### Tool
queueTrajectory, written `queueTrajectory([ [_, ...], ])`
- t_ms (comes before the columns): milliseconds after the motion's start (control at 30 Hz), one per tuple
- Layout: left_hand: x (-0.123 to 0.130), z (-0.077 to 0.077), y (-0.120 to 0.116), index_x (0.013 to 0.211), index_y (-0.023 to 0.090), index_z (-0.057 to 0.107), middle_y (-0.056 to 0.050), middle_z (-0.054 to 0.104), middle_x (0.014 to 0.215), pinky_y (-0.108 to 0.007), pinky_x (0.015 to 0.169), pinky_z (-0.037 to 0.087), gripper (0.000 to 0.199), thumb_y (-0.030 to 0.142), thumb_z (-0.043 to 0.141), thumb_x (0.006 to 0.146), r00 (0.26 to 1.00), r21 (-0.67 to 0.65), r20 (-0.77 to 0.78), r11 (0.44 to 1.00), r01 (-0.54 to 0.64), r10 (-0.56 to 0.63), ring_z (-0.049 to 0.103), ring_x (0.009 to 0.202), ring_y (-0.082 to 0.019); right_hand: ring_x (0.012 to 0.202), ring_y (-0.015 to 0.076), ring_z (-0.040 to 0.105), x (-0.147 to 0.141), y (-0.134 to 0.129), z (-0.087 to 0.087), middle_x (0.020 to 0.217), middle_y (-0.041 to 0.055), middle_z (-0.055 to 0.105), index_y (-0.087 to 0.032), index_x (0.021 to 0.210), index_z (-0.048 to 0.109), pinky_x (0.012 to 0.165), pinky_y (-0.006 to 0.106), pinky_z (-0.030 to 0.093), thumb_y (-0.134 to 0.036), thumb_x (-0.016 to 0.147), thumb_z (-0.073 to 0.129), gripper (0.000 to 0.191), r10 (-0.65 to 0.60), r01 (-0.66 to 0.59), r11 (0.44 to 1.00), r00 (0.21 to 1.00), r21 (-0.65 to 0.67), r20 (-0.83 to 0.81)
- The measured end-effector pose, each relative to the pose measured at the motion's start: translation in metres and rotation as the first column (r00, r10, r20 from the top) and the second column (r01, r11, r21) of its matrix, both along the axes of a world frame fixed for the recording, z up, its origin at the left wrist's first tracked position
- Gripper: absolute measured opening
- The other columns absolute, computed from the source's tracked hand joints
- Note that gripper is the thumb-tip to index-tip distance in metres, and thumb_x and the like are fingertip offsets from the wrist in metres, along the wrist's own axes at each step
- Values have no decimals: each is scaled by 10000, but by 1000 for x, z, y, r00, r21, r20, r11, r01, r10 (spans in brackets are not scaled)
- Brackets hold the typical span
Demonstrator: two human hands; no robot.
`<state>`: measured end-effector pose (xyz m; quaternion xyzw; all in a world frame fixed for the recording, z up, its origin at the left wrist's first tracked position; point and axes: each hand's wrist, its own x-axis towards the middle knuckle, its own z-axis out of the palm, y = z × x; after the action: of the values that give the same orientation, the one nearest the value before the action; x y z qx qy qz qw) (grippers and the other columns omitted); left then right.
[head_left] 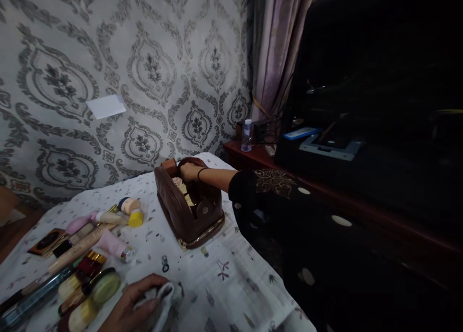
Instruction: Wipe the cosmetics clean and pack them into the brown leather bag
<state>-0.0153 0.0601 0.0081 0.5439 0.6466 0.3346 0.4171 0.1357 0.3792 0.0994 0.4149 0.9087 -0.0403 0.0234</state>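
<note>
A brown leather cosmetic bag [173, 204] stands unzipped on the bed, with light yellowish items [184, 189] showing inside. My right hand [190, 172] reaches into its far end, fingers curled; whatever they grip is hidden. Low in the view, my left hand [135, 300] pinches a crumpled pale cloth [167, 298] between thumb and fingers. To the left of that hand lie a pink tube [113, 244], a round jar with a greenish face [105, 286], a dark red bottle [88, 265] and a yellow-capped jar [135, 218].
Several more cosmetics, including a long beige tube [77, 249] and a teal-blue case [43, 291], spread across the patterned sheet [231, 274]. A clear bottle [247, 136] stands on the reddish ledge behind. A large dark screen [379, 81] rises at the right.
</note>
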Motion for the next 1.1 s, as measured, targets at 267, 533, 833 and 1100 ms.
queueTrajectory([
  [267,-2,-3,5,971,236,773,-76,748,1026,-373,951,507,646,790,610,682,997,20,8,997,73,-74,646,1022,-309,994,198,663,4,-6,10,1128,101,666,-107,1117,639,851,378,565,-298,922,638,273,-79,81,991,997,-105,27],
  [533,-9,-17,4,1029,235,747,-74,729,1082,-405,995,471,615,746,621,713,997,21,20,997,74,-74,621,1072,-318,868,192,697,2,-12,24,973,115,723,-65,1004,683,753,300,561,-170,854,691,183,-109,102,988,992,-113,-56],
  [833,-9,-14,11,1011,220,729,-61,711,1002,-346,902,487,515,655,659,745,985,30,51,986,161,-163,617,979,-276,1048,227,636,22,-66,32,1137,124,694,-142,1150,647,845,303,474,-210,965,388,326,-6,89,985,873,146,-487],
  [1100,0,-12,9,1027,172,688,-20,637,834,-210,535,400,516,582,730,716,958,-5,277,997,82,-78,503,585,-106,659,130,601,40,-161,11,765,29,659,-146,1028,670,646,239,462,-280,941,476,251,312,-294,934,390,204,-866],
])
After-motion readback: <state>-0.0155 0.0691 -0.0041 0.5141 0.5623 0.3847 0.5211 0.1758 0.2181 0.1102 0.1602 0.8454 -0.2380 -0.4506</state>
